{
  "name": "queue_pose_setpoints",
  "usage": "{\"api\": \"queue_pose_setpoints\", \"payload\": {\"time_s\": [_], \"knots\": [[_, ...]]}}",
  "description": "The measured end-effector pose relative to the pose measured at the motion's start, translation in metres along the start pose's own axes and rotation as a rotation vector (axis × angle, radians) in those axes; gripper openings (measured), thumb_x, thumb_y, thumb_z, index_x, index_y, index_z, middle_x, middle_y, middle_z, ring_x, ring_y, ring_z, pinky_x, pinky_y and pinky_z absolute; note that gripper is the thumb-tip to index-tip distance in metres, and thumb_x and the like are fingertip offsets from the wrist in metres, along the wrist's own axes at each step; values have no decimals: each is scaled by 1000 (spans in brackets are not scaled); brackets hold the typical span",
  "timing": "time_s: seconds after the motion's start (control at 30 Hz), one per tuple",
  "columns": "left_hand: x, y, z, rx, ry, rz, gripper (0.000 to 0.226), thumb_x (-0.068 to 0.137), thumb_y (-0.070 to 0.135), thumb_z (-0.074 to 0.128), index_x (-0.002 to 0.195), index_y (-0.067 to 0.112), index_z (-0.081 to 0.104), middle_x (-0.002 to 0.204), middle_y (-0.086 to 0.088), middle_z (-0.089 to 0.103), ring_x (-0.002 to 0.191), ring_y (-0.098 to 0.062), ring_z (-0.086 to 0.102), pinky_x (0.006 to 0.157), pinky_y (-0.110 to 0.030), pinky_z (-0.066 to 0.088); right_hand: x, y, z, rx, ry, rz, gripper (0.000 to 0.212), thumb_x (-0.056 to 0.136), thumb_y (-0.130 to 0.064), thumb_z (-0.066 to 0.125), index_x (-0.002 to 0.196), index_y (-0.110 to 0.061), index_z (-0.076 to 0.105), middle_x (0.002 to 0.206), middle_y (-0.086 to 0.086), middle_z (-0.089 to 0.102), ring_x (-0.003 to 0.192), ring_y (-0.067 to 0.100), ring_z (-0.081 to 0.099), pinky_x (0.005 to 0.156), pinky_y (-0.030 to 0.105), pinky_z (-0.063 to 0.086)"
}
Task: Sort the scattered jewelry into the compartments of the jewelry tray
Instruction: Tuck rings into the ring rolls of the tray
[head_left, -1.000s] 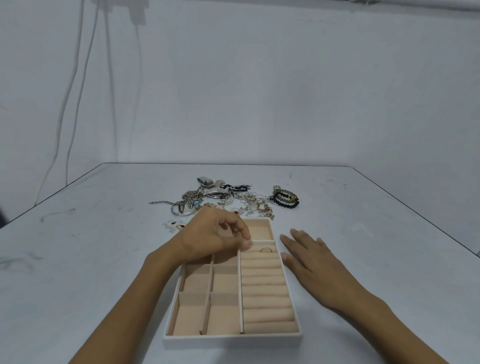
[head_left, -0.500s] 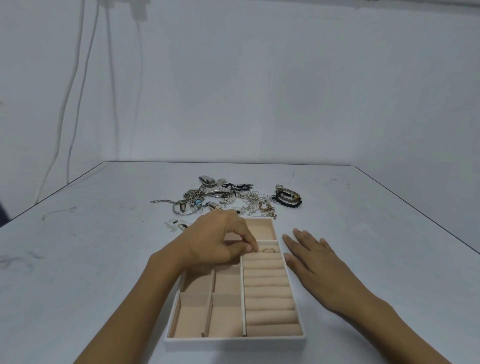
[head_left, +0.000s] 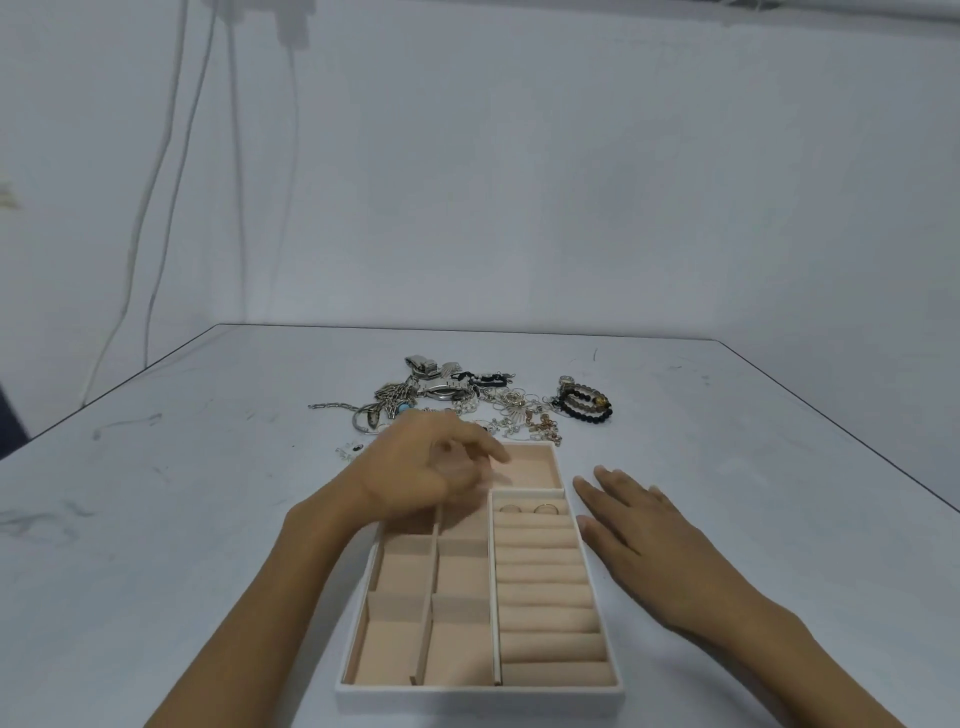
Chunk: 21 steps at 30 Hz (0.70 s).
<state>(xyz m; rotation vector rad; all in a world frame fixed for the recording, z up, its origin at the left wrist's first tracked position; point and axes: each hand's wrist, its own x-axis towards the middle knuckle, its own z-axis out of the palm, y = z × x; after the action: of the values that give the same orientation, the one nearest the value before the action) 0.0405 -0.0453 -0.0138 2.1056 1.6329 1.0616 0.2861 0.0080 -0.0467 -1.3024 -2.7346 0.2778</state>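
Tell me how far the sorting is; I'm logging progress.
Done: two rings sit in the tray, in its farthest ring slot. In hand: the blurred left hand hovers over the tray, grip unclear; the right hand rests flat beside it. Left: the jewelry pile beyond the tray.

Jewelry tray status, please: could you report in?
Left hand blurred over tray, grip unclear; right hand flat on table. Two rings in ring rolls. Jewelry pile unsorted.

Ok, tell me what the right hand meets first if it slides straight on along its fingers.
The right hand probably meets the jewelry tray at its far right corner first; just past it, the jewelry pile. Depth is unclear.
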Motion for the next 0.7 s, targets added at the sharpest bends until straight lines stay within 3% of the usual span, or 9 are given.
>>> {"api": "queue_pose_setpoints", "payload": {"time_s": [0.1, 0.2, 0.3, 0.4, 0.53, 0.7], "knots": [[-3, -34, -23, 105, 299, -184, 13, 78, 33, 67, 81, 45, 69, 82, 19, 71, 83, 1, 63, 77, -30, 51, 5, 3, -16, 39, -10, 13, 47, 102, -40, 30, 145, -23, 38, 153, -5, 33, 141, 13, 29, 113, 28, 23], [-18, -61, -40, 286, 488, -439, 16, 84, 23, 66, 83, 39, 68, 78, 16, 66, 85, -10, 63, 71, -29, 45, 25, 9, -35, 102, 28, 60, 28, 97, -31, 45, 114, -23, 66, 115, -7, 66, 108, 17, 59, 94, 34, 45], [-25, -70, -37, 362, 525, -596, 14, 82, 22, 62, 87, 33, 70, 86, 10, 64, 90, -17, 59, 73, -30, 42, 53, 12, -52, 160, 84, 96, 15, 91, -29, 56, 98, -34, 69, 87, -13, 65, 96, 17, 62, 88, 34, 48], [-20, -73, -28, 349, 503, -544, 15, 82, 23, 61, 90, 32, 72, 91, 6, 63, 95, -20, 58, 80, -34, 45, 82, 6, -59, 226, 191, 96, 9, 87, -27, 63, 91, -32, 70, 92, -6, 65, 94, 18, 61, 85, 36, 50], [-6, -78, -21, 463, 323, -377, 14, 89, 30, 60, 95, 34, 72, 98, 8, 66, 103, -18, 51, 89, -37, 34, 115, -17, -59, 279, 279, 53, 7, 86, -23, 65, 88, -27, 71, 84, -6, 65, 87, 16, 62, 72, 28, 43], [-4, -84, -20, 507, 374, -398, 10, 89, 32, 61, 96, 33, 69, 97, 10, 67, 103, -17, 51, 87, -35, 30, 146, -72, -49, 326, 195, -128, 9, 81, -18, 72, 89, -22, 73, 81, -8, 62, 80, 10, 57, 72, 27, 43]]}}
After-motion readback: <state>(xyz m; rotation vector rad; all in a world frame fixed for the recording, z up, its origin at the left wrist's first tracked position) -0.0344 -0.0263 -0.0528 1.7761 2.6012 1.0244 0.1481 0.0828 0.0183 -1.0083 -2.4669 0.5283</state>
